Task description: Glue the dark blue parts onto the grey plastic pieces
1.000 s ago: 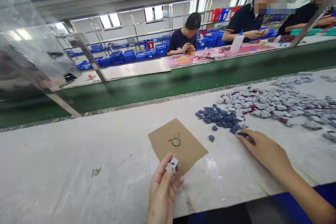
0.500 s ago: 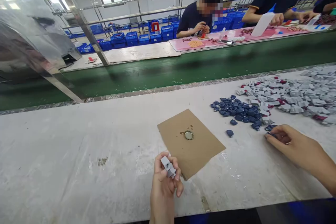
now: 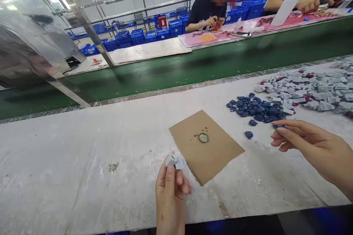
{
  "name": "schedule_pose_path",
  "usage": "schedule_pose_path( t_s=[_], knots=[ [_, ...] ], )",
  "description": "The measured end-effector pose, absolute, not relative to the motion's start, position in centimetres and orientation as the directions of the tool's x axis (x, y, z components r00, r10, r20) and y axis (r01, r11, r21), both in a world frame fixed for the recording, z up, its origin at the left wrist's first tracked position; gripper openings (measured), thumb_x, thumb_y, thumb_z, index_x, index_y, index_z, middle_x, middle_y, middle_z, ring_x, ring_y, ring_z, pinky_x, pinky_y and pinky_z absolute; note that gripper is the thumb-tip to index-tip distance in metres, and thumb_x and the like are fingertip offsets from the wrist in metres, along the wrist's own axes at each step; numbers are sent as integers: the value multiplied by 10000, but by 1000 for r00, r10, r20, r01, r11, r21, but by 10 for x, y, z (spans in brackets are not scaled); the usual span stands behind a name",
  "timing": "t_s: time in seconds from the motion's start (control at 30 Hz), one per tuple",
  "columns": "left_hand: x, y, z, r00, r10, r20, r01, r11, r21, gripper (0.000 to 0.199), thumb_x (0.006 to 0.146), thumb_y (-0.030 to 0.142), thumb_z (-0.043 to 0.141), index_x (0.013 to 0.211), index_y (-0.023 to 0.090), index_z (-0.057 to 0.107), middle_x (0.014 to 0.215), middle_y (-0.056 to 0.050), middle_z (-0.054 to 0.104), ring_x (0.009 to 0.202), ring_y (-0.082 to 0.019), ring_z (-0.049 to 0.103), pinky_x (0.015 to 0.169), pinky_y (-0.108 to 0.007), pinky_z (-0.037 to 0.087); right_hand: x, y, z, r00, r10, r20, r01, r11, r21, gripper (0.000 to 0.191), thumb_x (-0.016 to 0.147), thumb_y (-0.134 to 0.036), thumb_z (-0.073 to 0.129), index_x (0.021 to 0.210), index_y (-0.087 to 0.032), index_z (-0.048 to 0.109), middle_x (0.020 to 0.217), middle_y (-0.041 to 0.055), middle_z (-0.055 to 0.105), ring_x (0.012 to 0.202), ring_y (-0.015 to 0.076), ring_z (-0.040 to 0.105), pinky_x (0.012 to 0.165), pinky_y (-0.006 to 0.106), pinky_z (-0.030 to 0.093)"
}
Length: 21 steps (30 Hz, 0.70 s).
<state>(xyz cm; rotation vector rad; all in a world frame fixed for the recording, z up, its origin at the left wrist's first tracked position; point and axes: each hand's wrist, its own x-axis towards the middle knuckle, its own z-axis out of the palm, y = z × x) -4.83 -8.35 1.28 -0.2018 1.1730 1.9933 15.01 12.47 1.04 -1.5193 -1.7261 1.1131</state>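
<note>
Pinching grey piece (image 3: 172, 159) left, navy piece (image 3: 279, 126) right, hands (image 3: 171, 190) (image 3: 314, 145) well apart.

Across the green belt (image 3: 154, 71), a white bottle (image 3: 285, 11) and what looks like a phone (image 3: 243, 34) sit on pink sheeting (image 3: 223, 38); blue bins (image 3: 175, 27) stand behind.

A bottle cap (image 3: 204, 138) lies on cardboard (image 3: 211, 161), left of heaped parts (image 3: 259, 109), with the belt (image 3: 154, 71) behind.

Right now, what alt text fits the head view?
Left hand holds a grey piece, right hand a dark blue piece, over a white table. A bottle cap sits on brown cardboard; blue pile and grey pile lie nearby.
</note>
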Motion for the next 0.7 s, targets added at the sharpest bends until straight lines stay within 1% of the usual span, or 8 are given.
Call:
schedule_pose_path(
  t_s=[0.07, 0.13, 0.2, 0.3, 0.4, 0.5, 0.57, 0.7],
  knots=[
    [-45, -85, 15, -702, 546, -456, -646, -219, 732, 364, 699, 410, 707, 1013, 237, 642, 657, 4, 645, 521, -97, 556, 425, -180, 475, 142, 119, 12, -247, 961, -121, 509, 22, -860, 455, 590, -562, 671, 905, -234, 650, 717, 66, 662, 617, 206, 625, 540, 333, 545],
    [-43, -86, 15, -723, 555, -411, -597, -202, 776, 361, 751, 451, 631, 1039, 234, 620, 825, -57, 695, 656, -151, 611, 454, -215, 507, 133, 112, 13, -341, 927, -154, 496, 38, -867, 471, 581, -573, 679, 902, -228, 653, 734, 64, 669, 632, 207, 628, 543, 326, 550],
    [-41, -86, 14, -750, 553, -361, -532, -182, 827, 319, 784, 456, 587, 1005, 230, 628, 873, -65, 698, 707, -160, 624, 505, -229, 532, 124, 106, 11, -449, 878, -165, 455, 66, -888, 417, 645, -569, 646, 870, -218, 651, 753, 67, 668, 657, 205, 630, 554, 319, 552],
    [-39, -83, 10, -828, 498, -258, -374, -148, 916, 259, 758, 384, 651, 965, 230, 621, 991, -55, 688, 798, -159, 648, 607, -225, 553, 109, 96, 7, -571, 805, -162, 388, 91, -917, 378, 737, -541, 586, 893, -201, 645, 718, 64, 651, 665, 197, 627, 564, 318, 549],
    [-39, -80, 8, -860, 457, -229, -342, -181, 922, 352, 718, 333, 705, 1010, 255, 524, 925, -30, 713, 818, -161, 663, 643, -231, 552, 94, 89, 6, -601, 779, -180, 330, 36, -943, 453, 735, -524, 605, 1053, -202, 584, 781, 62, 653, 685, 195, 643, 588, 326, 557],
    [-41, -79, 6, -850, 430, -303, -412, -186, 892, 464, 656, 280, 760, 1047, 231, 515, 846, -22, 730, 787, -149, 676, 644, -203, 540, 82, 83, 9, -627, 745, -226, 290, -47, -956, 493, 692, -510, 657, 1052, -192, 547, 894, 82, 652, 768, 213, 666, 674, 345, 566],
    [-44, -79, 4, -839, 419, -347, -448, -170, 878, 429, 626, 254, 777, 1002, 183, 584, 853, -44, 734, 777, -145, 680, 644, -184, 536, 76, 81, 11, -650, 720, -243, 296, -54, -954, 435, 692, -493, 665, 977, -180, 568, 845, 73, 651, 751, 205, 668, 687, 337, 563],
    [-49, -79, -5, -824, 413, -388, -480, -147, 865, 258, 597, 227, 783, 815, 143, 673, 749, -47, 729, 706, -139, 671, 596, -168, 535, 70, 81, 12, -674, 708, -209, 307, 11, -952, 296, 755, -456, 610, 878, -187, 612, 603, -4, 569, 531, 124, 587, 493, 252, 513]
  ],
)
